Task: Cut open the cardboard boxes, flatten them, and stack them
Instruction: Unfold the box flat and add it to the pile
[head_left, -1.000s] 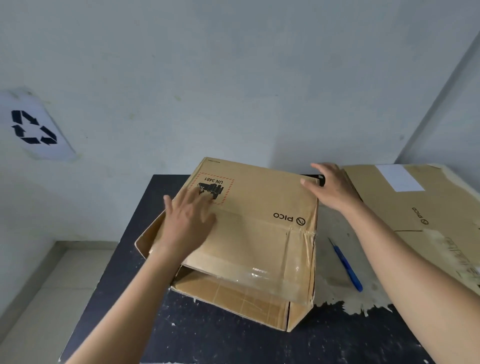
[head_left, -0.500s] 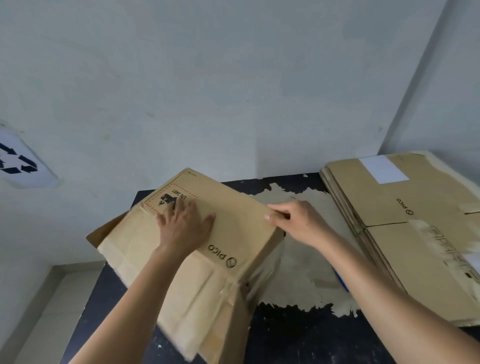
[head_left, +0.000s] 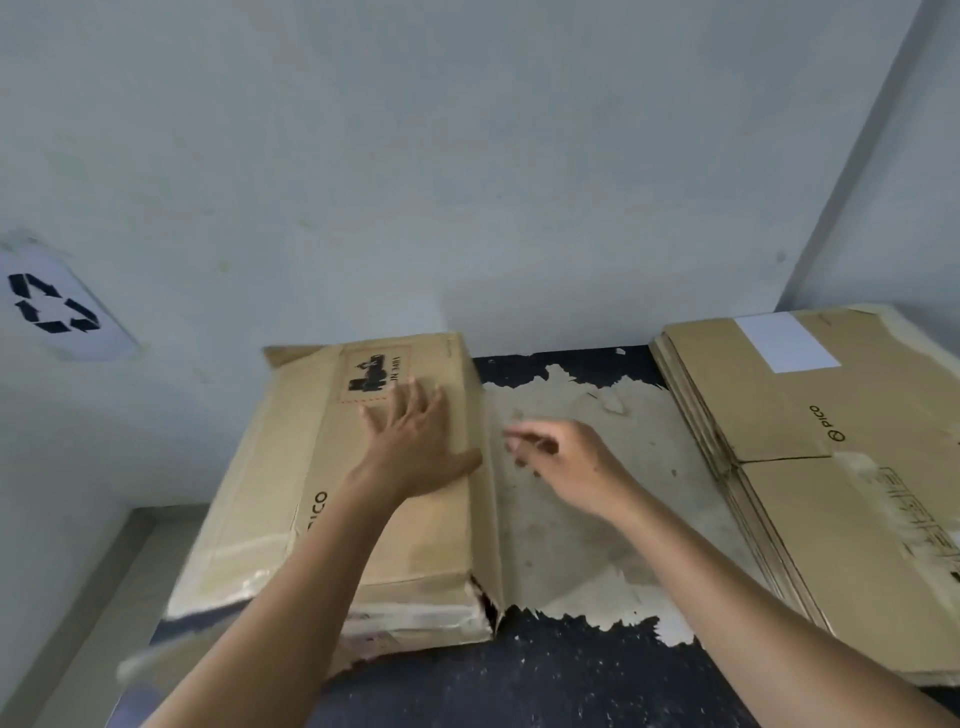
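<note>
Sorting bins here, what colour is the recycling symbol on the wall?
Black symbol on a white sign, head view.

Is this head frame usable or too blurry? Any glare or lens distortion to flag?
Head view: motion blur smears the cardboard box near its left front corner and the right hand; the left hand, flat on the box, is slightly soft. Head view: the flattened stack at right is sharp, PICO print readable. Head view: soft even light, no glare; wide-angle bending slants the wall edges.
</note>
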